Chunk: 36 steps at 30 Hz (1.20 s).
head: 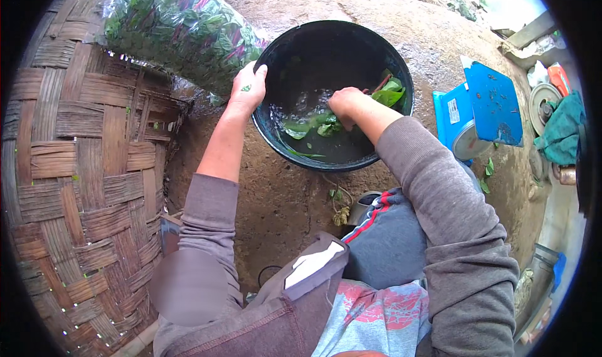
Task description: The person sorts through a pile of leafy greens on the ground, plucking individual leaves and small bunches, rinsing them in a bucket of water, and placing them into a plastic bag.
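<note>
A round black plastic tub (pixel 324 27) with dark water in it stands on the wet ground before me. My left hand (pixel 247 88) grips its left rim, thumb lying over the edge, with a bit of green leaf stuck to the skin. Inside the tub, my right hand (pixel 349 105) reaches down at the water among loose green leaves (pixel 296 130). Its fingertips are hidden, so whether it pinches any leaf cannot be told. Leafy greens with reddish stems (pixel 390 93) rest against the tub's right inner wall, just beyond that hand.
A clear plastic bag of leafy greens (pixel 183 37) lies left of the tub, near a woven bamboo wall (pixel 89 145). On the right stands a blue dial scale (pixel 494 103), with a green cloth (pixel 562 131) beyond it. Fallen leaves (pixel 489 166) lie below the scale.
</note>
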Motion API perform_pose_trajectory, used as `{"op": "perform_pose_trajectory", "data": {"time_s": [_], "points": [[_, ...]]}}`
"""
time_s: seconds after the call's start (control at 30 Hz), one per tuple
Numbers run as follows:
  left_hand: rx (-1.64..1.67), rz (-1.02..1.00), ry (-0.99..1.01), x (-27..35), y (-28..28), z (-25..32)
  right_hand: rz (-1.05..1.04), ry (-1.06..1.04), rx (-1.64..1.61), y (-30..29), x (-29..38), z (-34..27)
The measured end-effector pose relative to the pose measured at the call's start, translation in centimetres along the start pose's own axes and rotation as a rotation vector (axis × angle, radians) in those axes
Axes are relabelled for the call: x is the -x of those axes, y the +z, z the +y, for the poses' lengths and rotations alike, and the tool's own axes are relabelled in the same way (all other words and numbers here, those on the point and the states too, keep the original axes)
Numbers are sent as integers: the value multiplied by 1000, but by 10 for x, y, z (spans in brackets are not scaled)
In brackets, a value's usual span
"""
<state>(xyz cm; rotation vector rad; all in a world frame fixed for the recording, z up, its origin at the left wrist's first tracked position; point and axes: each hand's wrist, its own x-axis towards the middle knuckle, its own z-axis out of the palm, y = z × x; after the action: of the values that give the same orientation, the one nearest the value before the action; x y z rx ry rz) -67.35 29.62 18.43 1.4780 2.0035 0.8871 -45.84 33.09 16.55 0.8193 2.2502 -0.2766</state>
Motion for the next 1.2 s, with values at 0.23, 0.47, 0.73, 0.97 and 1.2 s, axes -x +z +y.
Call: {"op": "perform_pose_trajectory", "data": {"time_s": [0.23,0.47,0.73,0.97,1.2], "points": [[-10,15,-34,-1,-1,-2,267,-29,207,-14,23,-5],[-47,25,-6,-1,-6,1,384,-53,254,-59,72,3],[-162,28,3,-6,-1,-5,448,-45,310,-91,134,10],[-216,20,-4,-7,0,-5,464,49,326,-110,169,14],[-245,-13,-20,-14,2,-3,574,49,144,-111,186,40]]}}
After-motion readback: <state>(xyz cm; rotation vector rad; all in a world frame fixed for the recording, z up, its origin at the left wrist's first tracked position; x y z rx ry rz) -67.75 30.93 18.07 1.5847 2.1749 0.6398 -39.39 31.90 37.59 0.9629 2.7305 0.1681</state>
